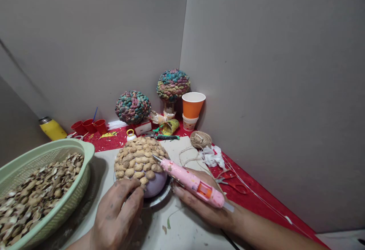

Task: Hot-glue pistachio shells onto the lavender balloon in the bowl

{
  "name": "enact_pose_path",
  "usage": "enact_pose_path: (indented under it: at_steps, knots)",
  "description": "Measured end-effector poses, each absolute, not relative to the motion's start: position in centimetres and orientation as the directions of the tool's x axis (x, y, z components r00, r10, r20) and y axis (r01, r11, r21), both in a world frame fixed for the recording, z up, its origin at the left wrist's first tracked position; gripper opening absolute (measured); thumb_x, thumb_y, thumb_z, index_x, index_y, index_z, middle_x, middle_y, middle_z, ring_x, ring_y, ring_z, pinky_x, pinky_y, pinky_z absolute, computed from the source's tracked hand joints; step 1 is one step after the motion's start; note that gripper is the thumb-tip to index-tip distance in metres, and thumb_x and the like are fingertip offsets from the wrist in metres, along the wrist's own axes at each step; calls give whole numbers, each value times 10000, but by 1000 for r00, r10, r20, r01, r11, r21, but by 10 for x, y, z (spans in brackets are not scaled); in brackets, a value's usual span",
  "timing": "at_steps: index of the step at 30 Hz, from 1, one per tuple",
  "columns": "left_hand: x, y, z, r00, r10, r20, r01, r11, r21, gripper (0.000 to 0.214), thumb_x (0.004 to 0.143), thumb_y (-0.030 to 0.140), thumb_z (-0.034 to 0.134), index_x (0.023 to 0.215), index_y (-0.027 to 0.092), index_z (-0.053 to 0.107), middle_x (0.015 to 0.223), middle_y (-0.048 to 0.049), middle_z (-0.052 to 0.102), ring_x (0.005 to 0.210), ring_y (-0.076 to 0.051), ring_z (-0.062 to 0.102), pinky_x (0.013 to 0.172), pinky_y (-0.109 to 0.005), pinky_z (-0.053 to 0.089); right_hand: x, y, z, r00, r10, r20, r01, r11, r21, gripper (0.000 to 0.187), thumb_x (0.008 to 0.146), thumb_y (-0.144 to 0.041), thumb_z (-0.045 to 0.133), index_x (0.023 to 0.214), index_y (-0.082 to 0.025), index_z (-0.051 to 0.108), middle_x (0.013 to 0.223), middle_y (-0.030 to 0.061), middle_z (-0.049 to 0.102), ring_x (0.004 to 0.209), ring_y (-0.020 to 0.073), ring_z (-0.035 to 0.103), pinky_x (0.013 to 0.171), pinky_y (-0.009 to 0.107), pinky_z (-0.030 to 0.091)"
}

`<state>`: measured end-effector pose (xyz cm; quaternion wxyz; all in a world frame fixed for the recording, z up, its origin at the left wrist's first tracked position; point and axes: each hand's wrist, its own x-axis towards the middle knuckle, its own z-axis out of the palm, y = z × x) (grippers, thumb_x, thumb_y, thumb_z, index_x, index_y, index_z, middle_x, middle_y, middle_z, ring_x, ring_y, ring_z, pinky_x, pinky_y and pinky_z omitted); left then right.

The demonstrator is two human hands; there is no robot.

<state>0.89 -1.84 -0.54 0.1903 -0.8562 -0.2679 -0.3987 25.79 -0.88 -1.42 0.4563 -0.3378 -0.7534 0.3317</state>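
A pale purple ball (155, 184), mostly covered with peanut shells (139, 157), sits on a small metal dish (159, 200). My left hand (116, 214) is closed against the ball's lower front, fingertips pressed to the shells; what they pinch is hidden. My right hand (203, 204) holds a pink glue gun (189, 181), and the gun's metal nozzle touches the shells on the ball's upper right.
A green colander (82, 155) of peanut shells stands at the left. At the back are two coloured shell balls (133, 106), an orange paper cup (193, 105), red cups (89, 125), a yellow bottle (53, 128), twine (200, 140) and red scissors (235, 185). Grey walls close in behind and on the right.
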Motion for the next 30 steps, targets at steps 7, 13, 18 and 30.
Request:
enact_pose_path:
  at_steps: [7,13,18,30]
  knots:
    - [12,-17,-3,491,358,794,609,-793,-20,182,841,-14,593,979,104,606,942,-129,702,889,-170,651,854,-295,540,257,-12,-12,-312,825,470,250,549,-798,250,919,-296,527,705,-203,437,652,-38,417,570,111,400,543,224,381]
    - [15,-33,16,314,548,775,544,-773,326,217,803,26,631,910,202,562,892,-24,719,824,-118,693,834,-189,538,251,-20,5,-290,815,502,222,568,-793,207,912,-309,527,734,-209,488,648,-24,472,561,118,442,535,219,423]
    - [29,-56,22,151,951,270,95,-286,954,152,775,201,732,805,226,586,774,27,688,693,-107,661,652,-180,546,246,-30,0,-366,824,433,111,500,-859,270,915,-394,531,728,-205,486,639,-23,443,554,118,423,523,215,431]
    - [44,-56,3,390,891,-234,-381,387,840,368,579,282,912,732,141,610,684,5,665,608,-68,579,605,-181,420,228,-40,2,-499,776,386,-27,432,-902,163,911,-322,503,841,-193,573,755,5,542,647,141,516,639,243,477]
